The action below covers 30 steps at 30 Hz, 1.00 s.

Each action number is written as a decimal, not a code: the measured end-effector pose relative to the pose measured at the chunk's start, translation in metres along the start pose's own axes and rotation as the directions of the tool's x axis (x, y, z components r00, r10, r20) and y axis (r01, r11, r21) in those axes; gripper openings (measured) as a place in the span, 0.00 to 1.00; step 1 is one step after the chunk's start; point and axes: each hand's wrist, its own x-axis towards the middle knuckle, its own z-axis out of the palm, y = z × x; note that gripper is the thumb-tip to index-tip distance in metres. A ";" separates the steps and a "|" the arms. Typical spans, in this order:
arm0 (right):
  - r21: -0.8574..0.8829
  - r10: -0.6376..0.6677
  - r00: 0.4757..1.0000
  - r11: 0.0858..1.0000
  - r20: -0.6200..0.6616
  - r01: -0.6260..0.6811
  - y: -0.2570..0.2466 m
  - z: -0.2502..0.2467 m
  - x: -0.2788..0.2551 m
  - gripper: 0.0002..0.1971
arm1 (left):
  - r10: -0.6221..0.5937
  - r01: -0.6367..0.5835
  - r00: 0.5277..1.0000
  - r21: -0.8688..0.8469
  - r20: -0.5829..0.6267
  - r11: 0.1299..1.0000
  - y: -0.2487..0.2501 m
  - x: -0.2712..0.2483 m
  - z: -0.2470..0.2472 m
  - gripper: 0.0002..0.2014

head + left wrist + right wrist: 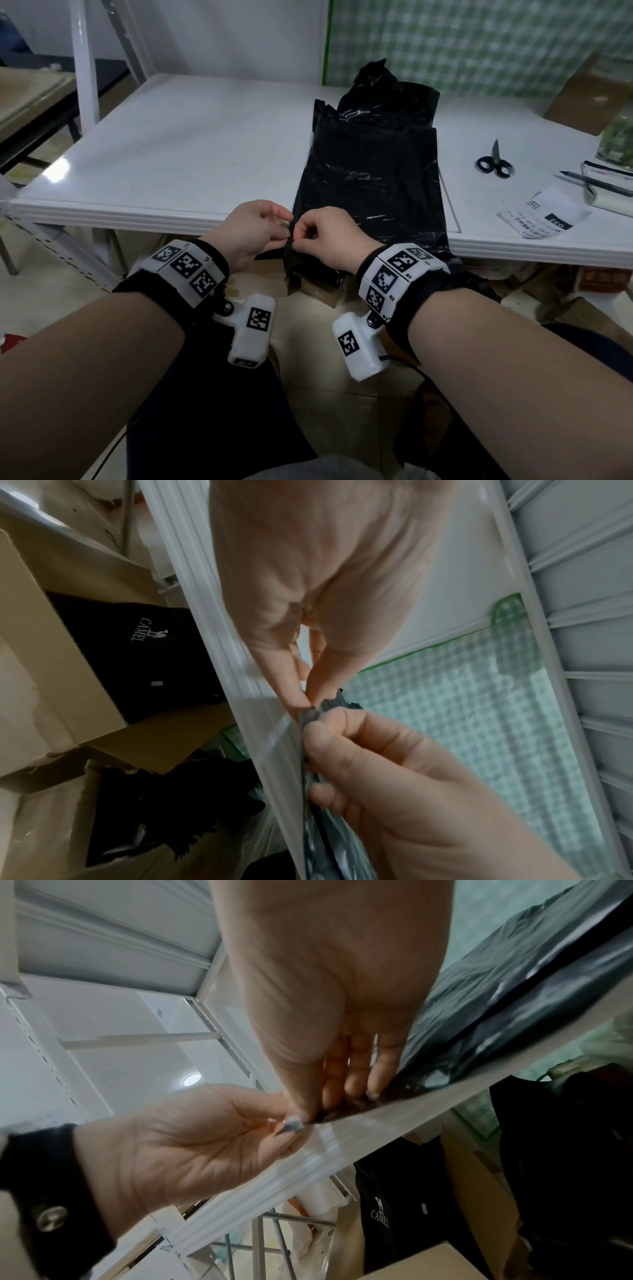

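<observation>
The black plastic mailer bag (371, 178) lies on the white table (171, 154), long axis running far to near; left hand (251, 229) and right hand (330, 236) both pinch its near-left corner (fingertips almost meeting)

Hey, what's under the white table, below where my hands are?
Open cardboard boxes; one holds a black garment printed CAMEL. The tabletop, and the black bag that the left hand and right hand pinch at its edge, cover whatever lies farther back.

Forearms extended, left hand (251, 229) and right hand (330, 236) meet (thumbs against curled fingers), both pinching the black bag (370, 171).
</observation>
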 end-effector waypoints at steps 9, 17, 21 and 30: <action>0.659 0.166 0.984 0.748 -0.068 -0.081 -0.002 -0.045 -0.018 0.10 | 0.110 -0.116 0.993 0.428 0.040 0.896 0.009 0.004 0.008 0.24; 0.401 0.365 0.905 0.879 -0.217 -0.258 0.032 -0.088 -0.042 0.10 | 0.129 -0.151 0.987 0.861 0.100 0.486 0.033 0.006 0.025 0.19; 0.105 0.387 0.912 0.921 -0.138 -0.375 0.043 -0.101 -0.061 0.09 | 0.063 -0.135 0.990 0.978 0.126 0.159 0.049 0.008 0.047 0.34; -0.362 0.629 0.777 0.734 0.040 -0.575 0.059 -0.134 -0.095 0.13 | 0.050 -0.101 0.994 0.995 0.101 -0.013 0.056 0.011 0.074 0.28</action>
